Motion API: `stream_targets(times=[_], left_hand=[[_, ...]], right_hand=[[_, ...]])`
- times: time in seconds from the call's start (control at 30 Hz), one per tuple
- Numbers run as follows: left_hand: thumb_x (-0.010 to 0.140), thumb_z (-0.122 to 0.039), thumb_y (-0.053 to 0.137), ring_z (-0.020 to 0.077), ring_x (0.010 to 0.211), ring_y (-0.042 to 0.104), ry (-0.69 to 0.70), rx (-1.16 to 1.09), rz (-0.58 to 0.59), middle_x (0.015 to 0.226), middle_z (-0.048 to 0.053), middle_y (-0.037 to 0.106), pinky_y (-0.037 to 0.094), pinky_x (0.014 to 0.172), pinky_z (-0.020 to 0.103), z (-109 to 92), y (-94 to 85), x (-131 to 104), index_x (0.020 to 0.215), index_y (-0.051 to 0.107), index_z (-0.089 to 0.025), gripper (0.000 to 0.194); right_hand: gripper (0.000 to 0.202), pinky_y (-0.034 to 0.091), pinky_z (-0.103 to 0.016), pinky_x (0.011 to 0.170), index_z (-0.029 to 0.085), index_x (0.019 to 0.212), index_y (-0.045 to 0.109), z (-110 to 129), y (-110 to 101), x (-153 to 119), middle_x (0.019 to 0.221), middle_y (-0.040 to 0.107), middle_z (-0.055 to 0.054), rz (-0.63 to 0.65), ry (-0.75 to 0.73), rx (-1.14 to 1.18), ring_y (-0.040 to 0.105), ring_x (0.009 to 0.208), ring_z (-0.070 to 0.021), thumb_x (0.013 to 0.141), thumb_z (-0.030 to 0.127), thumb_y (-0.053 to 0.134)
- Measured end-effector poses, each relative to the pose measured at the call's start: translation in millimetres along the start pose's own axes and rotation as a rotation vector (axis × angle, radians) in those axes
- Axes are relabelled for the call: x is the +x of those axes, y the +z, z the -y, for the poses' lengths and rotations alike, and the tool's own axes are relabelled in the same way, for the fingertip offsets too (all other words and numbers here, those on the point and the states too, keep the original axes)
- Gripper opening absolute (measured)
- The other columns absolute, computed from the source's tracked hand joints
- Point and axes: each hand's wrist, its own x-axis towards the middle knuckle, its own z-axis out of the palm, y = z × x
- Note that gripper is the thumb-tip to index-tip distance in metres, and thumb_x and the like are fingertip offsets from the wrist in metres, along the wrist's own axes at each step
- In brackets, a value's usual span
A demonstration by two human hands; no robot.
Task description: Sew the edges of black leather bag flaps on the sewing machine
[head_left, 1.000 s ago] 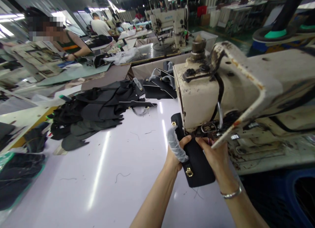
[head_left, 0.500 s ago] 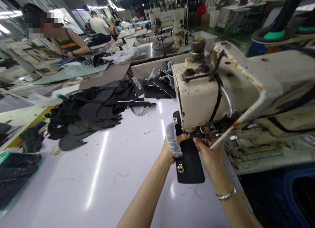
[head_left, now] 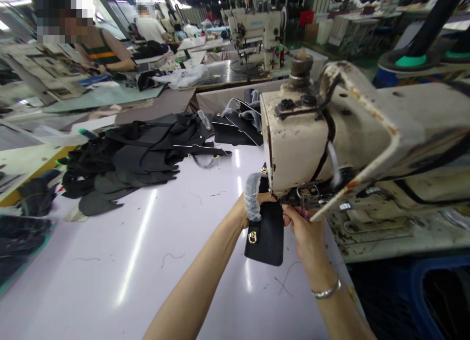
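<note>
A black bag panel (head_left: 267, 242) lies under the sewing machine head (head_left: 293, 144), its far end partly hidden by the head. Gold fittings (head_left: 252, 237) join a plastic-wrapped handle (head_left: 252, 198) to the panel's left side. My left hand (head_left: 243, 212) is closed on the panel's left part, with its fingers partly behind the handle and under the machine. My right hand (head_left: 301, 227) pinches at the panel's right edge, close to the needle area. Something small and purple (head_left: 304, 210) shows by its fingers, too hidden to name. A bracelet (head_left: 326, 288) circles my right wrist.
Black cut pieces (head_left: 135, 159) are heaped on the white table (head_left: 154, 271) at left. More panels with wrapped handles (head_left: 235, 127) lie behind. Loose threads (head_left: 172, 258) are scattered about. A blue crate (head_left: 414, 291) stands at lower right. Co-workers (head_left: 106, 51) sit farther back.
The panel's near end has swung left, and its far end has slipped farther behind the machine head. Both my hands have shifted slightly left with it.
</note>
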Motion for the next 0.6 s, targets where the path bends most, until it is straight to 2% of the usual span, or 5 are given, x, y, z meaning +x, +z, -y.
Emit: stream_targets(times=[0.13, 0.33, 0.53, 0.6], left_hand=[[0.058, -0.031, 0.084, 0.0195, 0.067, 0.071, -0.02, 0.071, 0.016, 0.079, 0.005, 0.078, 0.057, 0.063, 0.028, -4.3, -4.2, 5.3, 0.08, 0.074, -0.016, 0.029], [0.058, -0.04, 0.089, 0.0177, 0.06, 0.068, -0.201, 0.196, 0.053, 0.072, 0.006, 0.077, 0.055, 0.057, 0.026, -21.2, -9.6, 15.6, 0.071, 0.071, -0.015, 0.033], [0.054, -0.028, 0.088, 0.022, 0.05, 0.066, -0.189, 0.231, 0.006, 0.061, 0.01, 0.074, 0.053, 0.051, 0.031, -28.3, -13.7, 24.7, 0.058, 0.07, -0.016, 0.023], [0.052, -0.023, 0.088, 0.025, 0.05, 0.068, -0.173, 0.17, -0.025, 0.061, 0.011, 0.074, 0.055, 0.051, 0.034, -26.6, -14.3, 25.4, 0.057, 0.07, -0.016, 0.02]], right_hand=[[0.034, 0.031, -0.025, 0.045, 0.02, 0.053, 0.059, 2.4, 1.9, -0.5, 0.05, 0.063, 0.0, 0.008, 0.045, 0.067, 0.051, 0.046, -0.012, 0.073, 0.039, 0.079], [0.025, 0.022, -0.024, 0.042, 0.018, 0.058, 0.064, 5.8, 5.7, -0.8, 0.049, 0.061, 0.001, 0.027, 0.157, 0.16, 0.037, 0.041, -0.0081, 0.068, 0.035, 0.08], [0.026, 0.013, -0.024, 0.041, 0.016, 0.06, 0.066, 14.2, 4.5, -3.3, 0.051, 0.064, -0.001, 0.093, 0.227, 0.165, 0.026, 0.04, -0.0052, 0.067, 0.037, 0.08], [0.026, 0.013, -0.024, 0.041, 0.016, 0.062, 0.068, 17.5, 3.8, -4.2, 0.052, 0.066, -0.001, 0.114, 0.217, 0.165, 0.026, 0.04, -0.0051, 0.067, 0.039, 0.08]])
